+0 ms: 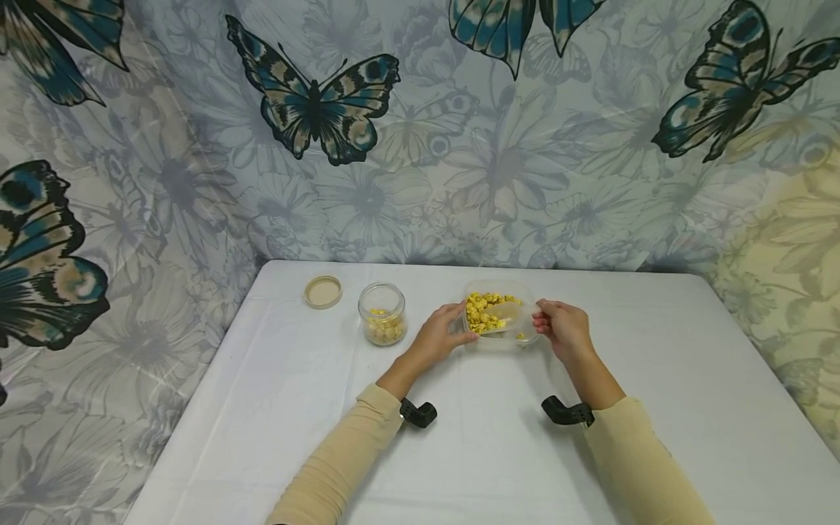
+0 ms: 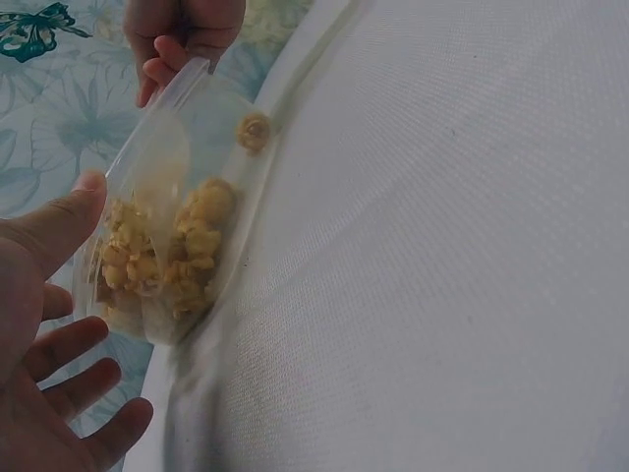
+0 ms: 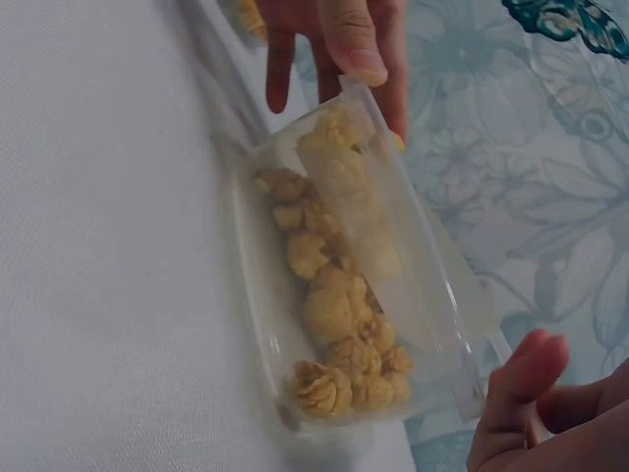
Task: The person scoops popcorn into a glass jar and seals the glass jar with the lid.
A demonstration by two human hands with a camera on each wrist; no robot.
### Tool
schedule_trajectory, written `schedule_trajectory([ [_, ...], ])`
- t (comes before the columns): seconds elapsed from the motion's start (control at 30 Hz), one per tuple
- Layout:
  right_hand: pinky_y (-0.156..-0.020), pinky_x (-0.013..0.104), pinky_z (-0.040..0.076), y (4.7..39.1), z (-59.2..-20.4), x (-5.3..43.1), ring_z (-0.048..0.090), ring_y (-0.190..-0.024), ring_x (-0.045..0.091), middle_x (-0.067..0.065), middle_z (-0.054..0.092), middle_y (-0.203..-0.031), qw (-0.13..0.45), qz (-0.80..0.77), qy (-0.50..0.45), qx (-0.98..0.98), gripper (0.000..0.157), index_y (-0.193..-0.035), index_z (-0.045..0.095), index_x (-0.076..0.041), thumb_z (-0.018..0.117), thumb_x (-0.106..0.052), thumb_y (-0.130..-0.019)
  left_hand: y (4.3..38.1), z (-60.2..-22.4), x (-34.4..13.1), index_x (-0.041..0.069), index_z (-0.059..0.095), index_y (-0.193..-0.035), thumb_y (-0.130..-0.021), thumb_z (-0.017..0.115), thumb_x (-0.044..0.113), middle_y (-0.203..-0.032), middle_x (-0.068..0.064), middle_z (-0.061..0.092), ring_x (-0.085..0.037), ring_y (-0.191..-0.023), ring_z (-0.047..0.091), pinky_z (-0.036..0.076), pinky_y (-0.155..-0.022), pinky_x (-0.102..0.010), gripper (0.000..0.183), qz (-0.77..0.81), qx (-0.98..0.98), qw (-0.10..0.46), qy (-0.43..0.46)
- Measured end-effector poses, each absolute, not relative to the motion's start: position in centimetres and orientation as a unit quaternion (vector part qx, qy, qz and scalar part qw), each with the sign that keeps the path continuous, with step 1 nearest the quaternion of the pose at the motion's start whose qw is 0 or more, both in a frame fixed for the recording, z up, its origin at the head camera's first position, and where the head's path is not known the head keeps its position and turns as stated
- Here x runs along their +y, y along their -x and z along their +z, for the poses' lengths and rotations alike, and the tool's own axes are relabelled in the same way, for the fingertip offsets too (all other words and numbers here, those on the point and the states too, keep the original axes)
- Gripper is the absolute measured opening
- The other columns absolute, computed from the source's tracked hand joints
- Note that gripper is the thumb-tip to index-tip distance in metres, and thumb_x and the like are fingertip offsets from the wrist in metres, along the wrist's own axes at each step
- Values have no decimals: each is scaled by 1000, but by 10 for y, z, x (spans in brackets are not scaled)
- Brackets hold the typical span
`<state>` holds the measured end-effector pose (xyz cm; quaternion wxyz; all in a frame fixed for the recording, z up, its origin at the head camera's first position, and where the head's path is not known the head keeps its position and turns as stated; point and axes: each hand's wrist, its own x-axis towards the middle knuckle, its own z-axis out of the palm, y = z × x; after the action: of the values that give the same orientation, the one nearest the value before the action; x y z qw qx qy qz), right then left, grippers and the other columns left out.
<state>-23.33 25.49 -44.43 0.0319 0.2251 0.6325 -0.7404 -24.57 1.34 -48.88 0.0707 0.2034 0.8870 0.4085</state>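
Observation:
A clear plastic container [image 1: 499,343] of yellow popcorn [image 1: 482,321] stands at the back of the table. My left hand [image 1: 436,337] holds its left end. In the left wrist view the left thumb [image 2: 84,202] lies at the rim, with the other fingers spread beside the wall. My right hand [image 1: 564,328] grips the handle of a translucent scoop [image 3: 364,216] at the container's right side. The scoop's broad part lies inside, among the popcorn, and the clear wall blurs its outline. A glass jar [image 1: 382,300], partly filled with popcorn, stands left of my left hand.
A round beige lid [image 1: 323,292] lies left of the jar. A white cloth [image 1: 472,452] covers the table. Behind it hangs a grey floral curtain with blue butterflies [image 1: 313,109]. Each wrist wears a black camera strap [image 1: 567,413].

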Motion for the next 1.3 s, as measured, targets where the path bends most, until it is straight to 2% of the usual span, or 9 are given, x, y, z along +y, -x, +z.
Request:
schedule_trajectory([
  [0.13, -49, 14, 48, 233, -444, 262, 56, -52, 2, -5, 61, -61, 42, -764, -247, 594, 24, -119, 50, 2, 47, -15, -103, 246, -490, 15, 14, 34, -152, -88, 69, 41, -150, -10, 44, -29, -140, 41, 35, -116, -44, 78, 408, 887, 74, -204],
  [0.23, -47, 14, 48, 232, -443, 266, 56, -51, 3, -3, 62, -60, 48, -784, -259, 562, 16, -105, 56, -3, 47, -15, -103, 246, -490, 15, 16, 34, -152, -87, 70, 42, -150, -9, 44, -29, -140, 41, 36, -116, -43, 79, 410, 887, 76, -200],
  [0.37, -47, 15, 47, 229, -441, 269, 56, -51, 5, -1, 62, -60, 55, -805, -262, 529, 17, -93, 59, -7, 46, -14, -102, 246, -491, 15, 17, 34, -153, -87, 70, 42, -151, -8, 43, -28, -141, 40, 36, -116, -43, 79, 411, 887, 77, -197],
  [0.5, -46, 17, 45, 229, -442, 270, 54, -51, 6, -1, 61, -60, 52, -817, -271, 507, 17, -92, 58, -9, 45, -15, -103, 246, -491, 15, 15, 34, -152, -88, 69, 42, -150, -9, 44, -29, -140, 41, 36, -115, -44, 78, 410, 887, 74, -201],
  [0.67, -44, 18, 43, 231, -443, 271, 52, -48, 7, 0, 59, -58, 36, -831, -277, 481, 27, -81, 60, -9, 45, -15, -103, 246, -489, 15, 14, 35, -152, -88, 69, 41, -150, -10, 44, -30, -140, 41, 36, -115, -45, 78, 412, 885, 72, -204],
  [0.77, -43, 18, 42, 232, -442, 271, 52, -48, 8, 1, 59, -58, 28, -833, -279, 477, 28, -81, 60, -8, 46, -16, -103, 246, -489, 15, 14, 35, -152, -88, 69, 41, -149, -10, 45, -30, -139, 42, 36, -115, -44, 78, 410, 886, 68, -205],
  [0.97, -44, 18, 43, 232, -441, 272, 52, -49, 8, 0, 59, -58, 20, -835, -281, 473, 18, -91, 58, -8, 46, -16, -103, 246, -490, 15, 14, 35, -152, -87, 70, 41, -149, -10, 45, -29, -139, 41, 36, -115, -43, 79, 411, 886, 67, -205],
  [1.3, -46, 18, 45, 230, -442, 274, 52, -51, 8, 0, 61, -59, 25, -837, -271, 475, 21, -87, 60, -9, 48, -17, -102, 248, -492, 15, 14, 35, -152, -87, 70, 40, -149, -10, 44, -29, -140, 40, 35, -116, -43, 78, 412, 885, 65, -207],
])
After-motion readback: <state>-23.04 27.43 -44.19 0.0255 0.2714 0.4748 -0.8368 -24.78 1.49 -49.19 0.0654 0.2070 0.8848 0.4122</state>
